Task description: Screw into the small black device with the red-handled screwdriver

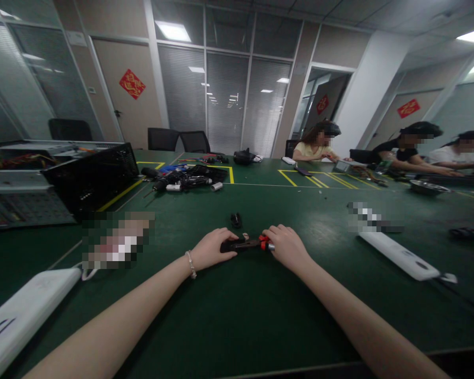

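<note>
My left hand (212, 248) and my right hand (285, 246) meet at the middle of the green table (237, 316). Between them lies a small dark tool with a red part (248, 243), low on the tabletop. The left hand's fingers are curled over its black end. The right hand's fingers are closed round the red end. A bead bracelet (190, 264) sits on my left wrist. A small black part (236, 219) lies just beyond the hands.
A white power bank (21, 315) lies near left, another white device (398, 256) to the right. An open black computer case (90, 179) stands at the left. Screwdrivers and loose tools (185, 179) lie farther back. Three people sit working at the far right, a metal bowl (426, 187) near them.
</note>
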Demonstrator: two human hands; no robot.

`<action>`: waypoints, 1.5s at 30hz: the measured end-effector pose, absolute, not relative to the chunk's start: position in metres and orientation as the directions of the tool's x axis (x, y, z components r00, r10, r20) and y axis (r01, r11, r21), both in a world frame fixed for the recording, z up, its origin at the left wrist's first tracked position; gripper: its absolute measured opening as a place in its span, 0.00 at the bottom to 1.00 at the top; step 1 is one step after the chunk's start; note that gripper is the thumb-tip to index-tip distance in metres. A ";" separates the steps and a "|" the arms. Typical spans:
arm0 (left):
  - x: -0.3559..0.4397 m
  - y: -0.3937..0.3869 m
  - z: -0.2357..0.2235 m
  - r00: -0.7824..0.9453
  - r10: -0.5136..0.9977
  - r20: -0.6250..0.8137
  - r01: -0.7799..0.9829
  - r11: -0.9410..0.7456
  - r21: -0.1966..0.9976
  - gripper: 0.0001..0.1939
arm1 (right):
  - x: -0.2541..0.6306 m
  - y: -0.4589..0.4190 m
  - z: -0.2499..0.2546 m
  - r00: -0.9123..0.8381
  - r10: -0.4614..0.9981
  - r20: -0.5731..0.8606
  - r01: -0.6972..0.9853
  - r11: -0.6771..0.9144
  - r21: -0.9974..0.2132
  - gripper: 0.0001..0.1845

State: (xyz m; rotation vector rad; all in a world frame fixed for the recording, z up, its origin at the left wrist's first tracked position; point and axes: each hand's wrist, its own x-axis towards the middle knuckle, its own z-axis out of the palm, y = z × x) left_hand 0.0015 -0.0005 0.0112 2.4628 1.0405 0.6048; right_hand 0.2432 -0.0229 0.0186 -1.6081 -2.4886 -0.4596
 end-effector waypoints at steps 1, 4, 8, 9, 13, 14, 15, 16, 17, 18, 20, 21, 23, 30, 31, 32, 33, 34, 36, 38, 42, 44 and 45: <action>0.002 -0.001 0.012 0.629 0.744 0.226 0.572 -0.639 0.514 0.17 | 0.243 -0.023 0.019 -0.418 0.863 0.284 0.907 0.382 0.174 0.17; 0.002 -0.002 0.014 0.627 0.749 0.215 0.577 -0.631 0.518 0.17 | 0.242 -0.024 0.020 -0.418 0.862 0.286 0.907 0.383 0.172 0.16; 0.001 -0.002 0.015 0.630 0.748 0.207 0.578 -0.631 0.518 0.17 | 0.241 -0.025 0.022 -0.410 0.872 0.267 0.910 0.374 0.178 0.17; 0.001 -0.002 0.015 0.630 0.748 0.206 0.578 -0.630 0.519 0.17 | 0.241 -0.025 0.022 -0.408 0.874 0.265 0.911 0.372 0.179 0.17; 0.001 -0.002 0.014 0.629 0.748 0.212 0.572 -0.630 0.525 0.17 | 0.241 -0.026 0.024 -0.413 0.869 0.274 0.909 0.377 0.176 0.17; 0.001 -0.001 0.014 0.629 0.747 0.216 0.571 -0.632 0.524 0.16 | 0.241 -0.026 0.024 -0.415 0.868 0.273 0.908 0.379 0.176 0.17; 0.001 -0.001 0.014 0.629 0.746 0.219 0.569 -0.634 0.524 0.16 | 0.241 -0.026 0.025 -0.414 0.870 0.269 0.909 0.378 0.177 0.17; 0.001 -0.001 0.014 0.630 0.745 0.219 0.568 -0.635 0.524 0.16 | 0.241 -0.026 0.025 -0.412 0.872 0.264 0.910 0.376 0.177 0.17; 0.001 -0.001 0.014 0.631 0.745 0.219 0.567 -0.635 0.525 0.16 | 0.241 -0.027 0.025 -0.409 0.875 0.260 0.911 0.373 0.178 0.17; 0.001 -0.001 0.013 0.631 0.744 0.217 0.567 -0.634 0.525 0.17 | 0.240 -0.027 0.025 -0.407 0.876 0.258 0.912 0.371 0.178 0.17; 0.001 -0.001 0.013 0.632 0.744 0.219 0.567 -0.636 0.524 0.16 | 0.240 -0.027 0.025 -0.406 0.876 0.261 0.912 0.371 0.176 0.17; 0.001 -0.001 0.012 0.632 0.742 0.221 0.566 -0.638 0.522 0.16 | 0.241 -0.026 0.025 -0.407 0.875 0.263 0.911 0.372 0.176 0.17; 0.001 0.000 0.011 0.636 0.735 0.234 0.563 -0.650 0.511 0.16 | 0.241 -0.026 0.024 -0.411 0.872 0.266 0.910 0.374 0.178 0.17; 0.001 0.001 0.009 0.638 0.729 0.247 0.563 -0.661 0.496 0.17 | 0.242 -0.026 0.023 -0.415 0.868 0.274 0.908 0.377 0.182 0.17; 0.001 0.001 0.009 0.638 0.731 0.242 0.564 -0.657 0.500 0.17 | 0.242 -0.026 0.023 -0.414 0.867 0.277 0.909 0.376 0.181 0.17; 0.001 0.001 0.010 0.637 0.733 0.237 0.565 -0.654 0.503 0.17 | 0.242 -0.026 0.023 -0.413 0.867 0.278 0.909 0.376 0.180 0.17; 0.001 0.001 0.010 0.638 0.735 0.232 0.566 -0.651 0.506 0.17 | 0.242 -0.026 0.023 -0.414 0.868 0.276 0.909 0.376 0.180 0.17; 0.001 0.000 0.011 0.637 0.736 0.229 0.567 -0.649 0.507 0.17 | 0.242 -0.026 0.023 -0.413 0.869 0.273 0.909 0.376 0.180 0.17; 0.001 0.000 0.011 0.634 0.740 0.222 0.572 -0.643 0.510 0.17 | 0.242 -0.026 0.023 -0.416 0.869 0.269 0.908 0.378 0.181 0.17; 0.001 0.000 0.012 0.631 0.745 0.218 0.575 -0.637 0.514 0.17 | 0.242 -0.025 0.022 -0.416 0.869 0.269 0.908 0.378 0.182 0.17; 0.001 -0.001 0.013 0.630 0.746 0.218 0.573 -0.635 0.519 0.17 | 0.242 -0.024 0.020 -0.416 0.869 0.269 0.907 0.377 0.186 0.16; 0.001 -0.001 0.013 0.630 0.745 0.218 0.571 -0.635 0.520 0.17 | 0.242 -0.024 0.020 -0.418 0.869 0.264 0.906 0.379 0.188 0.16; 0.001 -0.001 0.013 0.630 0.746 0.216 0.571 -0.634 0.522 0.17 | 0.241 -0.024 0.020 -0.416 0.871 0.260 0.907 0.377 0.188 0.16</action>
